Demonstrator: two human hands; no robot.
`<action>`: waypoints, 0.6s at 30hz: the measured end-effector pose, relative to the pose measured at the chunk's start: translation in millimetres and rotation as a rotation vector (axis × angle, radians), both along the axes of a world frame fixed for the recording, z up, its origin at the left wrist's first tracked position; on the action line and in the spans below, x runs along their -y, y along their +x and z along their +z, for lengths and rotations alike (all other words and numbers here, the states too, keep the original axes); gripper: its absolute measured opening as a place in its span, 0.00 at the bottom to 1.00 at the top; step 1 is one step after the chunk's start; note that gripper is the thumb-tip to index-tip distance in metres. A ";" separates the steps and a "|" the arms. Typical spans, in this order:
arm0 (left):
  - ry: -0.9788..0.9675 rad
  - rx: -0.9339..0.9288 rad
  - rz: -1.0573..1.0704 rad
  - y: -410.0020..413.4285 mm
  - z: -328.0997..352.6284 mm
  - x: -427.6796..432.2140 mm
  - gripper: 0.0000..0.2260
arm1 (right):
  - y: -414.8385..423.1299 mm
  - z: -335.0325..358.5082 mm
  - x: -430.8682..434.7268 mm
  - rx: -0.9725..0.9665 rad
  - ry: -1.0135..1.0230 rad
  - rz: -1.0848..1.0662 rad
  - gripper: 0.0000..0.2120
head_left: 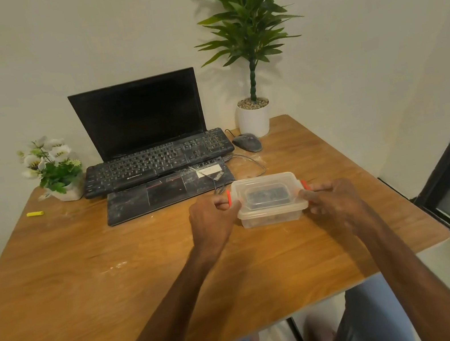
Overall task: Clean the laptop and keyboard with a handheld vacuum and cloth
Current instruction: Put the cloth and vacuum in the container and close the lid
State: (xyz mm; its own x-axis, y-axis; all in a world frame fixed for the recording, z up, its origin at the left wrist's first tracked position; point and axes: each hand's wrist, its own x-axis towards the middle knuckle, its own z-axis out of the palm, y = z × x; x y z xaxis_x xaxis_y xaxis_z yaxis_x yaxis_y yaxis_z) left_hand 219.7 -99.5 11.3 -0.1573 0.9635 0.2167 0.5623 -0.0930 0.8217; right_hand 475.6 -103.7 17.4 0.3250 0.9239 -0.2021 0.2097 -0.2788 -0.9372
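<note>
A black laptop [138,116] stands open at the back of the wooden table [85,270], its palm rest streaked with dust. A dusty black keyboard [156,162] lies across the laptop's own keys. In front of them sits a clear plastic box [270,199] with a lid and red clips; something dark shows through the lid. My left hand [214,225] grips the box's left end at the clip. My right hand [333,203] grips its right end at the other clip. No vacuum or cloth is in view.
A dusty mouse [246,142] with its cable lies right of the keyboard. A tall plant in a white pot [255,118] stands at the back right, a small flower pot [57,170] at the back left. A yellow stick [35,214] lies near the left edge.
</note>
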 end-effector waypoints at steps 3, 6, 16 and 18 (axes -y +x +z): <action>0.066 -0.066 -0.017 1.4 -9.3 -2.4 0.12 | -7.3 -4.6 0.7 0.101 0.085 -0.048 0.12; 0.120 -0.193 -0.005 6.3 -9.5 -4.4 0.15 | -15.0 -6.6 1.7 0.304 0.192 -0.093 0.08; 0.107 -0.288 0.029 9.1 -6.5 1.8 0.16 | -29.2 -11.0 2.8 0.838 0.261 -0.010 0.06; 0.081 -0.237 0.007 5.5 -6.4 6.9 0.13 | -22.3 -6.1 10.4 0.702 0.281 0.046 0.06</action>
